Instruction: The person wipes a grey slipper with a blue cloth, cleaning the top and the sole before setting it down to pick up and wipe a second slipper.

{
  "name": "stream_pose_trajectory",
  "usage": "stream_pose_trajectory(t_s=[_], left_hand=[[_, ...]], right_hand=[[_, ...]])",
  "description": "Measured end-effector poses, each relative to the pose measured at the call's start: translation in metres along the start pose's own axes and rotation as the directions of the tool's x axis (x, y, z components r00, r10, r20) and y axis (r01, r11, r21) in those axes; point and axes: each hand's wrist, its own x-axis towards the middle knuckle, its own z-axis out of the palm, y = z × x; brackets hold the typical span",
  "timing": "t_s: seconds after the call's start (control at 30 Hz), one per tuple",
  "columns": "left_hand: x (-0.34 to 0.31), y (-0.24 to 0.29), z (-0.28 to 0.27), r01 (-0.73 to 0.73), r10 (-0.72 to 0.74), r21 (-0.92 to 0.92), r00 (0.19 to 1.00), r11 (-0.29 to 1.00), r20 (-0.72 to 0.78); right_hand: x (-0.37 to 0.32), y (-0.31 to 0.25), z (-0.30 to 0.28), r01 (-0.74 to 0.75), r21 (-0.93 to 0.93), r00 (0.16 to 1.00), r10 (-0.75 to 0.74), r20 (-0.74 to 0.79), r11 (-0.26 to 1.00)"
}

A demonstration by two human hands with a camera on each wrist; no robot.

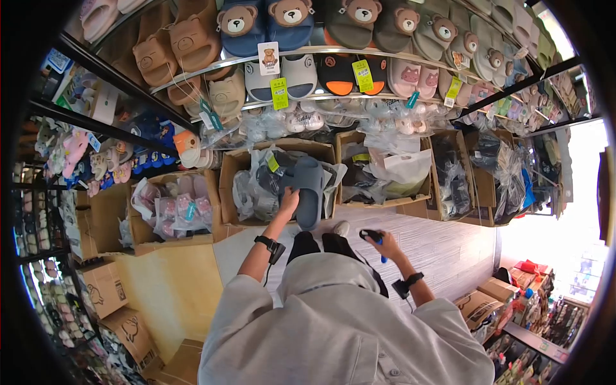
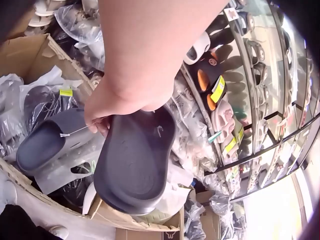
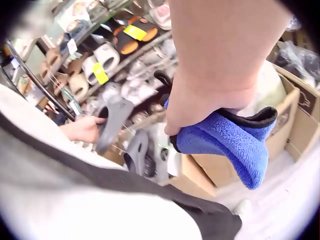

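My left hand (image 1: 290, 203) grips a dark grey slide slipper (image 2: 135, 162) by one side, above an open cardboard box (image 1: 224, 170). A thin string runs from it to a matching slipper (image 2: 50, 137), which hangs beside it over the bagged goods in the left wrist view. My right hand (image 1: 387, 245), out to the right above the floor, holds a folded blue fleecy cloth (image 3: 225, 140) with black edging. The cloth droops below the fingers in the right wrist view, and the wrist hides part of the grip.
More cardboard boxes (image 1: 173, 240) of bagged slippers stand in a row on both sides. Above them, shelves carry bear slippers (image 1: 237, 25) and others with yellow-green tags (image 1: 280, 93). My shoe (image 1: 341, 228) is on the pale floor (image 1: 443, 250). Further cartons (image 1: 102, 289) lie at left.
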Motion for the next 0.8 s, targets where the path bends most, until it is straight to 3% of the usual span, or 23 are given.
stream_pose_trajectory(t_s=[0.1, 0.13, 0.2, 0.3, 0.4, 0.5, 0.53, 0.63, 0.73, 0.77, 0.8], left_hand=[[0.030, -0.026, 0.016, -0.010, 0.004, 0.209, 1.000, 0.978, 0.031], [0.035, -0.038, 0.022, -0.055, 0.047, 0.184, 0.998, 0.981, 0.049], [0.045, -0.054, 0.030, -0.151, 0.142, 0.132, 0.987, 0.980, 0.078], [0.053, -0.067, 0.038, -0.106, 0.083, 0.192, 0.989, 0.976, 0.125], [0.061, -0.084, 0.041, -0.067, 0.034, 0.297, 0.993, 0.953, 0.115], [0.086, -0.145, 0.049, -0.115, 0.097, 0.273, 0.992, 0.955, 0.076], [0.085, -0.150, 0.047, -0.100, 0.087, 0.319, 0.995, 0.942, 0.056], [0.081, -0.151, 0.045, -0.073, 0.072, 0.472, 0.997, 0.878, 0.020], [0.064, -0.119, 0.041, 0.044, -0.128, 0.666, 0.989, 0.745, 0.077], [0.058, -0.115, 0.037, 0.007, -0.094, 0.687, 0.992, 0.726, 0.089], [0.059, -0.121, 0.032, -0.030, -0.045, 0.615, 0.993, 0.788, 0.106]], right_hand=[[-0.036, 0.057, 0.022, -0.133, -0.061, 0.987, 0.137, 0.081, 0.989], [-0.053, 0.083, 0.033, -0.158, -0.040, 0.984, 0.161, 0.079, 0.987], [-0.086, 0.121, 0.044, -0.323, -0.265, 0.926, 0.361, 0.112, 0.909], [-0.128, 0.139, 0.053, -0.398, -0.268, 0.897, 0.433, 0.085, 0.877], [-0.146, 0.127, 0.055, -0.399, -0.194, 0.899, 0.425, 0.111, 0.896], [-0.132, 0.073, 0.050, -0.304, 0.026, 0.950, 0.301, 0.079, 0.952], [-0.125, 0.068, 0.054, -0.278, 0.020, 0.959, 0.276, 0.064, 0.960], [-0.099, 0.050, 0.058, -0.233, 0.019, 0.972, 0.233, 0.041, 0.972], [-0.069, 0.032, 0.058, -0.201, 0.014, 0.978, 0.200, 0.054, 0.979], [-0.059, 0.026, 0.058, -0.174, -0.007, 0.983, 0.174, 0.061, 0.985], [-0.047, 0.020, 0.058, -0.142, -0.025, 0.987, 0.144, 0.071, 0.989]])
